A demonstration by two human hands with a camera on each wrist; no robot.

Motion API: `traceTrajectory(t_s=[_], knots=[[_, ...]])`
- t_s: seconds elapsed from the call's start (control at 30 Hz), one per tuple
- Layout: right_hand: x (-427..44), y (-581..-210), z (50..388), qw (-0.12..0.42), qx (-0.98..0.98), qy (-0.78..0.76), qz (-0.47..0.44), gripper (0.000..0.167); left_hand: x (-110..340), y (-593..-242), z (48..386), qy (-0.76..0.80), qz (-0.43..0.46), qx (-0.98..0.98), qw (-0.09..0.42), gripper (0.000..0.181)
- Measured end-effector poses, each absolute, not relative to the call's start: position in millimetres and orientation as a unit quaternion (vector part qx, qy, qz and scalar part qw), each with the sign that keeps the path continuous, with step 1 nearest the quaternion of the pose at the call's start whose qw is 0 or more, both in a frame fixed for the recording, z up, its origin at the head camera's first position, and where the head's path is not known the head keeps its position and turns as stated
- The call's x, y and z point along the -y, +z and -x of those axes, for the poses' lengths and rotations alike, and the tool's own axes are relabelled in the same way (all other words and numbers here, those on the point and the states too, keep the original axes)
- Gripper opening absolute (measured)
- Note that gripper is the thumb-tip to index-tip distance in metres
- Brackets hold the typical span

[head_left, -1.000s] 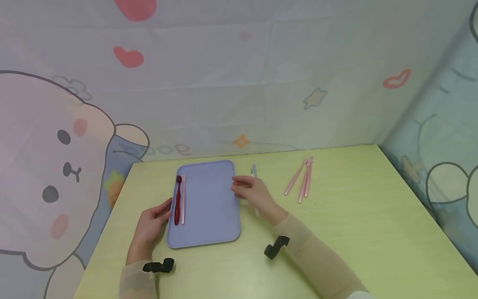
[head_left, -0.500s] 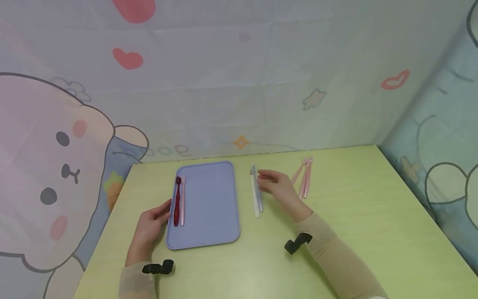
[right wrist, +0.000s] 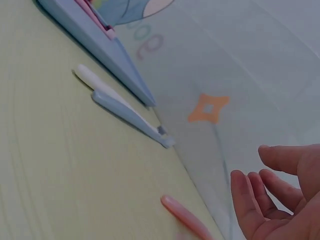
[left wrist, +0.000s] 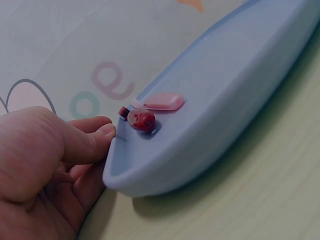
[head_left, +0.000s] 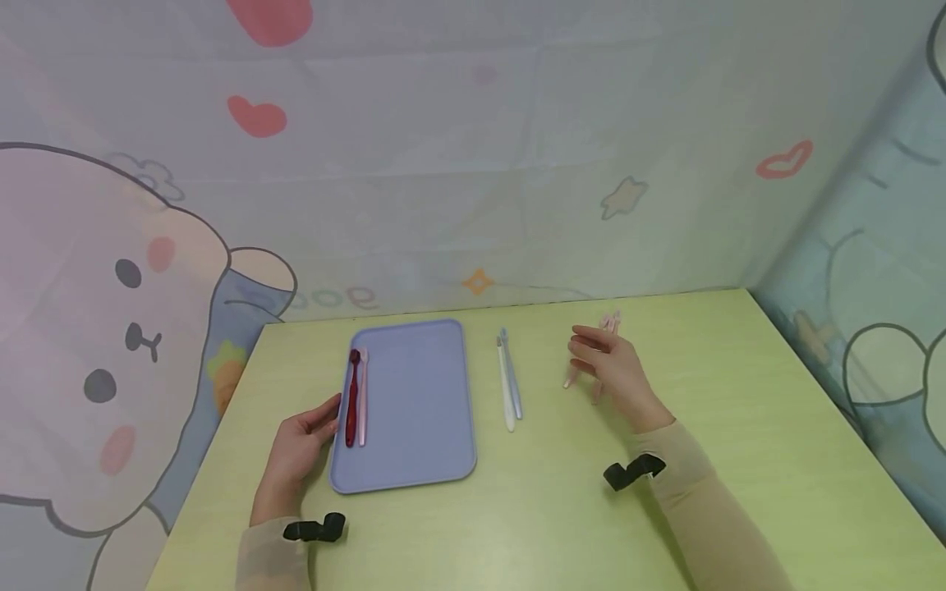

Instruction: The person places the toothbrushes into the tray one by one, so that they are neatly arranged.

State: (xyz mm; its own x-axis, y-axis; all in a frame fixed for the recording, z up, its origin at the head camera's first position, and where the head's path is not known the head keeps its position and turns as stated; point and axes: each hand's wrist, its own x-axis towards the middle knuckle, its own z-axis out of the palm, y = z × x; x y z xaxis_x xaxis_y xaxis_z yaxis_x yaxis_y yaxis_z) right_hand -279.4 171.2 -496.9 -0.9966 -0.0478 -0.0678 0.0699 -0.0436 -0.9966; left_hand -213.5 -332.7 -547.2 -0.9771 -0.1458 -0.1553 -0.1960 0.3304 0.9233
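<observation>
My left hand (head_left: 291, 451) holds the left rim of the blue tray (head_left: 421, 394). In the left wrist view, the thumb of that hand (left wrist: 45, 160) lies at the rim of the tray (left wrist: 215, 75). A dark red toothbrush (head_left: 351, 410) and a pink one (head_left: 363, 410) lie side by side along the tray's left side. My right hand (head_left: 617, 373), holding nothing, hovers over several pink toothbrushes (head_left: 616, 318) and partly covers them. The right wrist view shows the hand (right wrist: 280, 195) with fingers apart, beyond a pink handle (right wrist: 185, 215).
Between the tray and my right hand, a white toothbrush (head_left: 507, 394) and a light blue toothbrush (head_left: 514, 386) lie close together on the yellow-green table (head_left: 739, 427). A printed cloth (head_left: 414, 164) hangs behind the table's back edge.
My right hand has moved right, from the tray's right edge, past the white and blue toothbrushes, to above the pink ones. My left hand has stayed at the tray.
</observation>
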Motion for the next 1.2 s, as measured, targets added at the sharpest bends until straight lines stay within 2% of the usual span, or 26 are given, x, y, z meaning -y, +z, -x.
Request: traceTrajectory(t_s=[0.27,0.57,1.2], knots=[[-206.5,-499.8,279.3,0.021,-0.691,-0.721,-0.046,0.057,333.0,-547.4,213.1,0.57,0.102,-0.815,0.023,0.049],[-233.1,-510.5,278.4,0.027,-0.702,-0.708,-0.064,0.058,333.9,-547.6,213.2,0.567,0.097,-0.818,0.022,0.049],[-241.3,-513.3,285.6,0.042,-0.712,-0.695,-0.098,0.06,335.8,-546.3,210.3,0.562,0.102,-0.82,0.019,0.049]])
